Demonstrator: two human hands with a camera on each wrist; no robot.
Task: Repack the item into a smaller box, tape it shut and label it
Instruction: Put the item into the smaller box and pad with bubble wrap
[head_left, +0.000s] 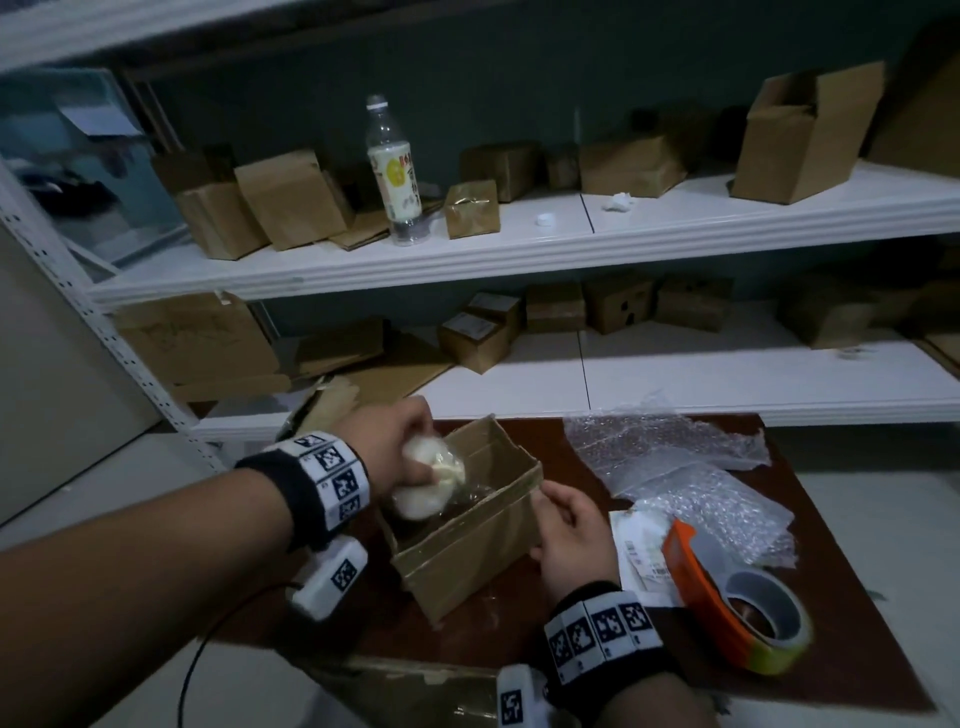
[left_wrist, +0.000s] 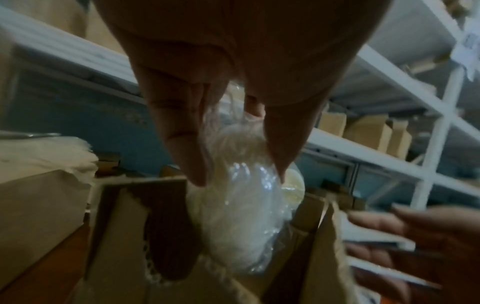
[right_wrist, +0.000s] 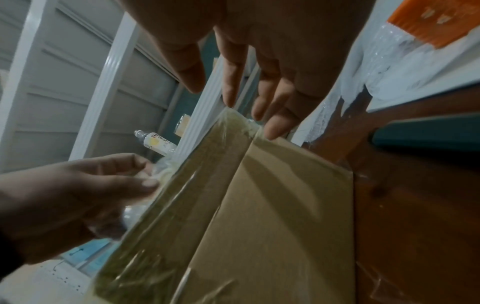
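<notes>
Left hand (head_left: 387, 449) grip: fingers pinched around the plastic-wrapped white item (head_left: 428, 483), holding it in the mouth of the open cardboard box (head_left: 467, 540), partly above the rim. Right hand (head_left: 571, 530) grip released, fingers straight against the box's right side wall. Box sits near the counter's (head_left: 857, 623) left edge. Bubble wrap (head_left: 675, 467) toward the far right corner; orange tape dispenser (head_left: 743, 603) and label sheet (head_left: 636, 556) by the right edge.
</notes>
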